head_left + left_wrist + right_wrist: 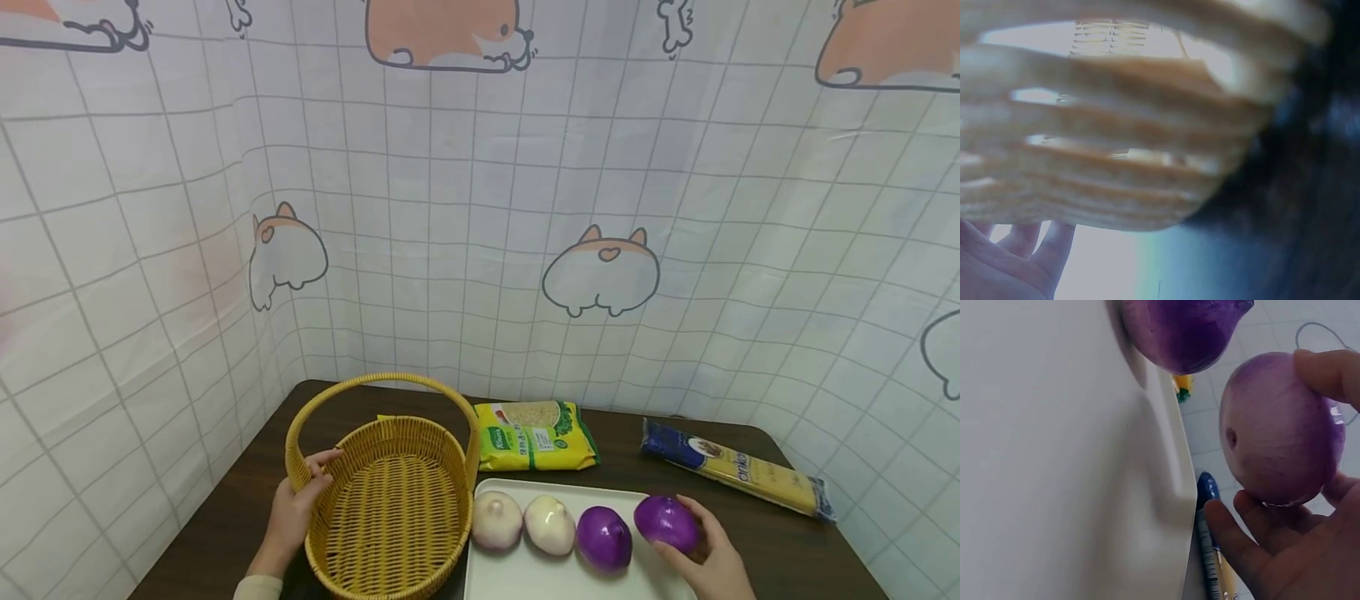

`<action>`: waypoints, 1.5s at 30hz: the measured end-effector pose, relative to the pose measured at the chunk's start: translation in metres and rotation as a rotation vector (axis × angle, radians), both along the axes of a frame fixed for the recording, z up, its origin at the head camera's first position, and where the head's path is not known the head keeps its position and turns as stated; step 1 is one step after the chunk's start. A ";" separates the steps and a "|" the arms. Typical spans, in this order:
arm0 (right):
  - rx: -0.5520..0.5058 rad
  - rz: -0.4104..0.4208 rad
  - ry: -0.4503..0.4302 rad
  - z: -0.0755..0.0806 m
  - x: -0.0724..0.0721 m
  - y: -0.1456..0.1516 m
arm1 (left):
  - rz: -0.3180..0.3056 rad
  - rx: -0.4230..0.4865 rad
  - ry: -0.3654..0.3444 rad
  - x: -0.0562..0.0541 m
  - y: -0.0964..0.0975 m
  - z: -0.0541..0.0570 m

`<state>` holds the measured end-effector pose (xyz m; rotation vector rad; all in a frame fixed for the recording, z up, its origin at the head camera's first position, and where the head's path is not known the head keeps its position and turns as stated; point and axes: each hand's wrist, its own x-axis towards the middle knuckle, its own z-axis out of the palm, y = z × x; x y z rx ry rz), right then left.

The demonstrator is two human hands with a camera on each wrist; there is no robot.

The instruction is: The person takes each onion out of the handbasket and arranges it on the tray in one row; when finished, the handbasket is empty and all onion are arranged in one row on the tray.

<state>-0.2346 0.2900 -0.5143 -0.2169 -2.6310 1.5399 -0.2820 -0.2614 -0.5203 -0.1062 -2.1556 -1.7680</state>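
My right hand (708, 554) pinches a purple onion (666, 523) between thumb and fingers, over the right end of a white tray (517, 579). In the right wrist view the held onion (1282, 428) is clear of the tray, its paler base showing. Another purple onion (604, 539) lies on the tray beside two whitish onions (550, 525). On the left, my left hand (294, 508) grips a yellow wicker basket (393, 525) where its tall handle meets the rim. Nothing lies inside the basket. Its weave fills most of the left wrist view, blurred.
Behind the tray lies a yellow-green Knorr packet (536, 437), close to the basket. A blue-and-yellow pasta packet (738, 468) lies at the back right of the dark table (225, 500). A white gridded cloth (480, 208) with cartoon dogs hangs around the table.
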 end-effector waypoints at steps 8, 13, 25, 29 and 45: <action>0.057 0.037 -0.045 -0.007 -0.002 0.011 | 0.004 0.001 -0.016 0.000 0.001 0.002; 0.165 0.061 -0.081 -0.010 -0.004 0.017 | 0.001 0.012 -0.021 0.001 0.001 0.002; 0.219 0.100 -0.046 -0.017 -0.003 0.019 | -0.003 0.000 -0.013 0.001 0.000 0.001; 0.213 0.114 -0.036 -0.019 -0.003 0.018 | -0.004 0.007 -0.004 0.001 0.000 0.000; 0.112 0.142 -0.068 -0.021 -0.006 0.018 | 0.001 0.010 0.007 0.000 0.001 -0.001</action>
